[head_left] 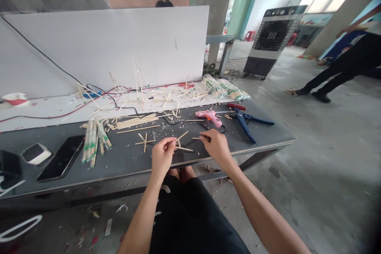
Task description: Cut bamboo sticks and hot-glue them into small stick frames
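Near the front edge of the dark table, my left hand (pixel 163 154) pinches a small figure of joined wooden sticks (pixel 185 149). My right hand (pixel 214 145) is closed on a short wooden stick (pixel 195 138), whose end points left toward that figure. The two hands are apart. Left of my left hand lies a star-shaped piece of crossed sticks (pixel 145 142). A pink glue gun (pixel 210 117) rests just beyond my right hand, with blue cutters (pixel 245 126) to its right. Loose long sticks (pixel 138 121) lie behind the star-shaped piece.
Wrapped stick bundles (pixel 93 141), a phone (pixel 62 158) and a white device (pixel 35 153) lie at the left. Stick frames (pixel 139 83) stand before a white panel (pixel 104 47). Bagged sticks (pixel 228 88) are at the back right. A person's legs (pixel 336 65) and an air cooler (pixel 272 39) stand beyond.
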`<act>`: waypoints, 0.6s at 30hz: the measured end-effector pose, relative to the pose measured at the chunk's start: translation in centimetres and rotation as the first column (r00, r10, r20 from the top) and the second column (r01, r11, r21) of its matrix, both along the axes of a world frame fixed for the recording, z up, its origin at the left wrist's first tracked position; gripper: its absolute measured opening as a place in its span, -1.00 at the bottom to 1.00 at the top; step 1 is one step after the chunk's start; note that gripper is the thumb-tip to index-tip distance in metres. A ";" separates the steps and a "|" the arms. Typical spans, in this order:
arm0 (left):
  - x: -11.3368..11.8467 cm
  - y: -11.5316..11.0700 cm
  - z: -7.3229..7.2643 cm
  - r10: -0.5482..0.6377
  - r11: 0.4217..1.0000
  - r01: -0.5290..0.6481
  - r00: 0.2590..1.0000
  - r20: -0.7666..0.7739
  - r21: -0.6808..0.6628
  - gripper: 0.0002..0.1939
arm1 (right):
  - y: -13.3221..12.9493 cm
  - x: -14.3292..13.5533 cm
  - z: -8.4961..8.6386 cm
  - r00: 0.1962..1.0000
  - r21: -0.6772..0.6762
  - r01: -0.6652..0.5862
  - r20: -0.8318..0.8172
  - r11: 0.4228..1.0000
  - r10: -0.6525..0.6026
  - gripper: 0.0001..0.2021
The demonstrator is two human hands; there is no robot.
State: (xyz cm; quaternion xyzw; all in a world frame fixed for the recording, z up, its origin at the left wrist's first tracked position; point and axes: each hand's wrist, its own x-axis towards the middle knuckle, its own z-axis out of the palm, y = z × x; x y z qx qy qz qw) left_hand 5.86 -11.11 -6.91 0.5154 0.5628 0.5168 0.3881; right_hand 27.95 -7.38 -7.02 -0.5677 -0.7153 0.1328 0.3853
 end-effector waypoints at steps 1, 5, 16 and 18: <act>0.0 0.1 0.0 -0.004 1.000 0.004 1.000 -0.015 -0.004 -0.71 | 0.3 0.6 0.6 0.998 0.025 0.064 0.001 0.998 -0.064 -0.77; 0.1 0.3 -0.1 -0.014 0.999 0.018 0.995 -0.103 0.039 -0.74 | 3.5 3.6 2.8 0.922 0.070 0.353 0.146 0.933 -0.359 -0.68; 1.4 1.9 0.6 0.246 0.919 0.083 0.643 -0.726 0.385 -0.78 | 9.3 4.3 2.1 0.907 -0.216 0.344 0.329 0.914 -0.263 -0.64; 2.4 2.8 1.2 0.107 0.914 0.243 0.629 -0.770 0.324 -0.75 | 8.9 4.2 2.6 0.933 -0.189 0.348 0.161 0.918 -0.321 -0.68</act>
